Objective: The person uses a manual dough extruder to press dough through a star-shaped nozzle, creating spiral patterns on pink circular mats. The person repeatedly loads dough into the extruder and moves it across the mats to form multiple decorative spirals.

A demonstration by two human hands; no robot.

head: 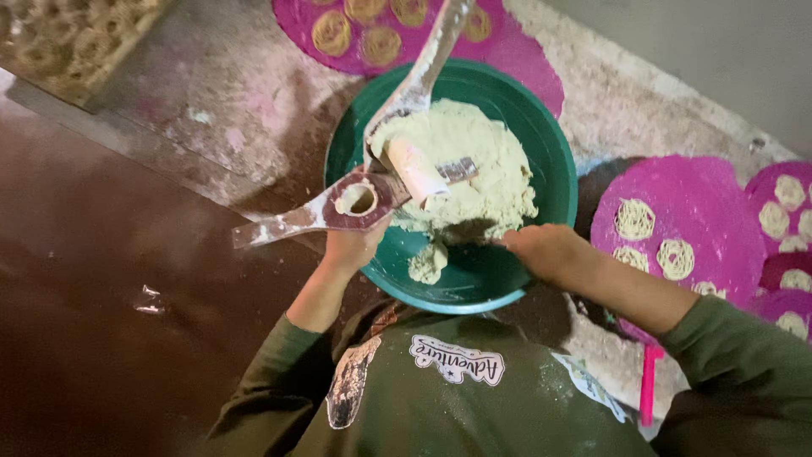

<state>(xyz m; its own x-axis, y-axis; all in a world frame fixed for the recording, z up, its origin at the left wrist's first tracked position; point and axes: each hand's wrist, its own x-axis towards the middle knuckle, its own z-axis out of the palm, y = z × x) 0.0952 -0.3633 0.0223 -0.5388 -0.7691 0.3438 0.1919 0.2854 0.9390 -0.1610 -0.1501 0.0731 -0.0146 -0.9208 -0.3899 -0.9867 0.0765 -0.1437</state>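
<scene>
Seen from above: a round green plastic basin (558, 182), smooth-walled and dusted pale, set on a rough, flour-streaked floor (211, 110). Heaped inside, towards the far side, a soft, crumbly mound of pale yellow-green dough (482, 161), matte and lumpy, with one small separate lump (428, 262) lying on the bare basin bottom nearer the body. Resting across the basin's left rim, a hinged metal press (355, 203) with two long flat handles smeared with dried dough, one reaching up and away, the other out to the left; at the hinge a round cup packed with dough, and beside it a pale cylindrical plunger (416, 169) lying on the mound. Left hand (355, 245) under the press at the cup, fingers curled up around its underside, gripping it. Right hand (541, 248) inside the basin at the near edge of the mound, fingers bunched together and pressed into the dough; how much is pinched cannot be told. Dark green long sleeves and shirt (474, 406), floured in patches. Around the basin, round magenta mats (702, 203) of coarse weave, each carrying several small coiled nests of thin dough strands (634, 218); more such mats beyond the basin and at the right edge.
</scene>
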